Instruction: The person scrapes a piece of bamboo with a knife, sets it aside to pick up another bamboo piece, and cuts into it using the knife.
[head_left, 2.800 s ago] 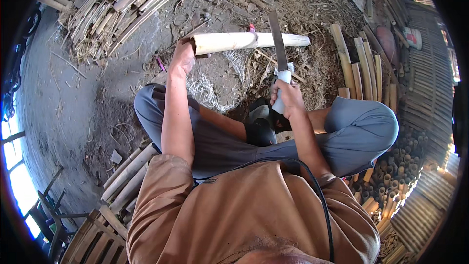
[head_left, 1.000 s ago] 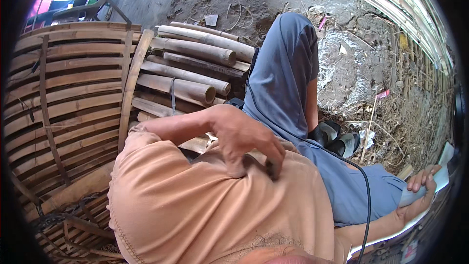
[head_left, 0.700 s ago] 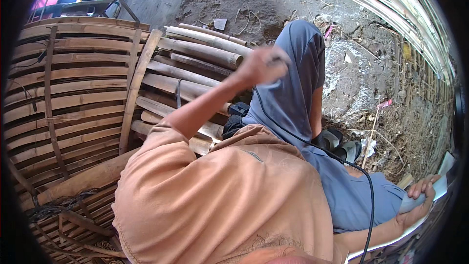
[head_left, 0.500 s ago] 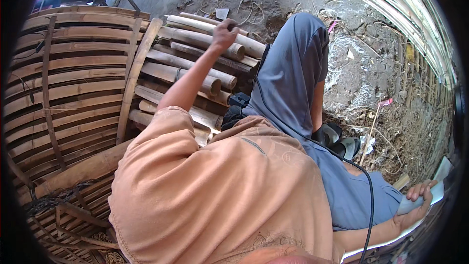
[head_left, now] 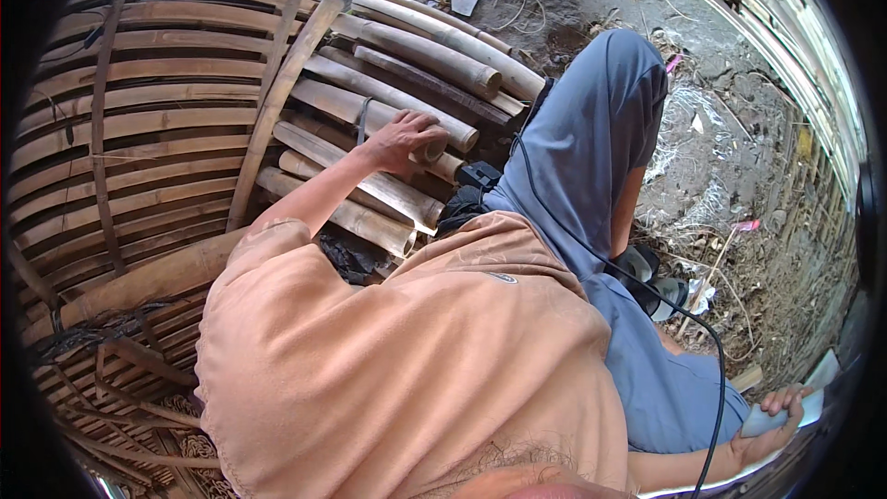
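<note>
My left hand (head_left: 405, 140) reaches across to a stack of cut bamboo poles beside my hip. Its fingers curl over the cut end of one bamboo pole (head_left: 323, 100), which has a dark band round it. Other poles lie side by side about it, among them a bamboo pole (head_left: 434, 51) farther out and a bamboo pole (head_left: 374, 226) nearer me. At the lower right, by my knee, my right hand (head_left: 776, 425) is closed round a pale, smooth object (head_left: 811, 407). Its kind cannot be made out so near the picture's rim.
A slatted bamboo bench (head_left: 176, 120) fills the left side. A black cable (head_left: 665, 300) runs over my lap. Dirt ground (head_left: 711, 157) with scraps and fibres lies to the right, below long bamboo strips (head_left: 785, 32). Dark wire (head_left: 83, 342) lies on the left.
My left hand has moved back toward me from the far poles to a nearer pole end and curls over it. My right hand keeps its hold by my knee. The view has shifted slightly.
</note>
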Demonstrator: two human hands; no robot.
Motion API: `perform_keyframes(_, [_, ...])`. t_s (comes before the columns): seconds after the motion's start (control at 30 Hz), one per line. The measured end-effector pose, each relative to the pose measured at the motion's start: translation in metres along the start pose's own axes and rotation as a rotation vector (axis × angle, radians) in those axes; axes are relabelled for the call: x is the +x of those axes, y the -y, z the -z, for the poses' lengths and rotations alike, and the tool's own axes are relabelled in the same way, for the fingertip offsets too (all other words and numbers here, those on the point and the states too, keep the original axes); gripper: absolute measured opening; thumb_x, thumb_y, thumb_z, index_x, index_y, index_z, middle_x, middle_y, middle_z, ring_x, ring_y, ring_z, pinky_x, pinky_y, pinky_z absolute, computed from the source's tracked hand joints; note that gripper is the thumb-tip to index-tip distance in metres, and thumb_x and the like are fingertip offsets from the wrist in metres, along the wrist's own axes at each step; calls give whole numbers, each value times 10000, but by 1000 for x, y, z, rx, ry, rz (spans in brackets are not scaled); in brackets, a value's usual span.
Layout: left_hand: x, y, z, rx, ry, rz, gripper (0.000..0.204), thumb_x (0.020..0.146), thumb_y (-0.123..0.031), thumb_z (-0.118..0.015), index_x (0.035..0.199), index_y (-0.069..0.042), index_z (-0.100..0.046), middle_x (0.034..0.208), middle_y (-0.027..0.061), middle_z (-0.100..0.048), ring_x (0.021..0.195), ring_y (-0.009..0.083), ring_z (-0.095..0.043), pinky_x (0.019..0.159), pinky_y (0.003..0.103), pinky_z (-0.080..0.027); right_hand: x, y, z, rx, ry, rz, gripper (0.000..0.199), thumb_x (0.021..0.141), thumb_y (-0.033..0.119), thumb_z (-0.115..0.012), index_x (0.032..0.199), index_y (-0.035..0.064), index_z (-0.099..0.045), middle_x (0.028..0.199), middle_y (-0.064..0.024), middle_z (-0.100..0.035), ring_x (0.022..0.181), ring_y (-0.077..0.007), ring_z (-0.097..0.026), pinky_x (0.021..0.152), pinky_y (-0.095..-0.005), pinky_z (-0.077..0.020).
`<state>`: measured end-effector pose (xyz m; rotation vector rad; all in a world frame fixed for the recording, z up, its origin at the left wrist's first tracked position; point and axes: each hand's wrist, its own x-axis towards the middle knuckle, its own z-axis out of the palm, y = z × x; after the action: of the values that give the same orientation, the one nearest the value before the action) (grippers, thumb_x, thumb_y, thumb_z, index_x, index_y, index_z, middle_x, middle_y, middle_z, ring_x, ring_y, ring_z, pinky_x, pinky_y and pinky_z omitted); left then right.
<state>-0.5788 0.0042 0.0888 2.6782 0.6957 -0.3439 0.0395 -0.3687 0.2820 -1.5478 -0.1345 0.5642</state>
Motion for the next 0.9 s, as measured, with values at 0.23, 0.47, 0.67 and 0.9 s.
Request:
perform_keyframes(0.23, [31,-11,52,153,-232,48,630,644,-144,-755,1236,-147,-541,1254,157,-512,1177,376,-510,977,496,-426,1,0,-27,-60,-59,-28,201,937,79,-560,1108,7,-484,771,-5,-393,617,-77,-399,589,-235,-378])
perform_keyframes(0.47, [106,-99,231,294,-1092,92,605,677,-172,-831,1206,-82,-550,1126,126,-605,1047,297,-590,923,421,-467,1,-5,-18,-38,-114,-26,266,907,93,-586,1142,-2,-505,779,-11,-451,628,-81,-422,584,-233,-375])
perform_keyframes(0.67, [152,-158,302,47,-1719,-276,463,622,-154,-896,953,48,-644,1033,111,-655,913,210,-637,843,333,-515,-8,1,-30,-110,-159,2,204,877,117,-605,1049,26,-543,743,-18,-481,586,-102,-469,522,-265,-418])
perform_keyframes(0.9, [255,-166,294,-909,-1544,-273,644,681,-8,-840,1200,2,-458,1191,127,-585,813,161,-641,652,252,-551,-19,-7,-62,-238,-89,65,183,876,160,-646,926,0,-572,622,-44,-530,502,-113,-504,464,-264,-429])
